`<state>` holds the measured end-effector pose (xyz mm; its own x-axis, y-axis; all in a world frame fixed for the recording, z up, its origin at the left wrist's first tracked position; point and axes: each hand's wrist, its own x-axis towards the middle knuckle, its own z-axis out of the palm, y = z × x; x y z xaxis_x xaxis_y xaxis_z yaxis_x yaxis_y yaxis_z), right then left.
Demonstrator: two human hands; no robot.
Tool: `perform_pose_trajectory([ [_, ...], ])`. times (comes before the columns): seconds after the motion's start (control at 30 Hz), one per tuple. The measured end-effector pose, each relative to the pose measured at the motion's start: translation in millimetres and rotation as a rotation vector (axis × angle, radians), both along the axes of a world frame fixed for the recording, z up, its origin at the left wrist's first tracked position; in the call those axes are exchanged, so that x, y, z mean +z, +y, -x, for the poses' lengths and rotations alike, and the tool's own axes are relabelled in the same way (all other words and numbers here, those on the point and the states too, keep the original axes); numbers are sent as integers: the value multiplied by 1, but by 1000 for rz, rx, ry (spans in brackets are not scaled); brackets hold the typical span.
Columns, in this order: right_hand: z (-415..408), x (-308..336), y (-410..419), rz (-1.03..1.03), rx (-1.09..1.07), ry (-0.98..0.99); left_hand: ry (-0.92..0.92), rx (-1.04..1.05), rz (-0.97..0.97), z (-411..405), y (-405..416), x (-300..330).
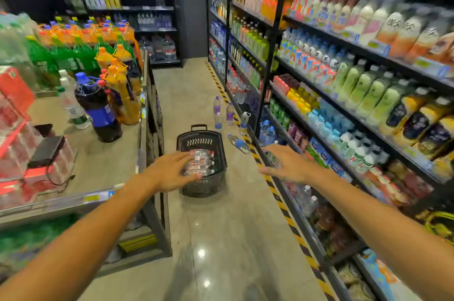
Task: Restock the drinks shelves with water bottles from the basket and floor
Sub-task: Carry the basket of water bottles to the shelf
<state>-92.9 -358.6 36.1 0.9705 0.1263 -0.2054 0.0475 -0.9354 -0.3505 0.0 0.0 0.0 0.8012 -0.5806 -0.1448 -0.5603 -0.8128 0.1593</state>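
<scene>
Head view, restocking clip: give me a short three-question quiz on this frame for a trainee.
1. True or false: the basket on the floor holds water bottles.
2. Where does the blue-labelled bottle right of the basket lie? A) on its side on the floor B) upright on a shelf C) in the basket
3. Fill in: the left hand reaches out with ____ fingers.

Key: 1 true. 2 A. 3 spread; the right hand is spread too, and neither grips a bottle.
</scene>
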Motion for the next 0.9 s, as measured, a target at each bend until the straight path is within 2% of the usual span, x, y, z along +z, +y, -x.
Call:
perform_pose_trajectory([
  [0.17, -30, -85, -21, 26, 10, 198, 131, 74, -77, -21, 4, -71],
  [0.3, -100, -122, -50, -12, -7, 200, 134, 116, -110, -74, -15, -97],
  [0.6, -260, -158, -97, -76, 16, 232, 175, 237, -140, -201, -69, -107],
  [0.9, -399, -202, -89, -129, -10, 286, 204, 331, -97, -331, -76, -150],
])
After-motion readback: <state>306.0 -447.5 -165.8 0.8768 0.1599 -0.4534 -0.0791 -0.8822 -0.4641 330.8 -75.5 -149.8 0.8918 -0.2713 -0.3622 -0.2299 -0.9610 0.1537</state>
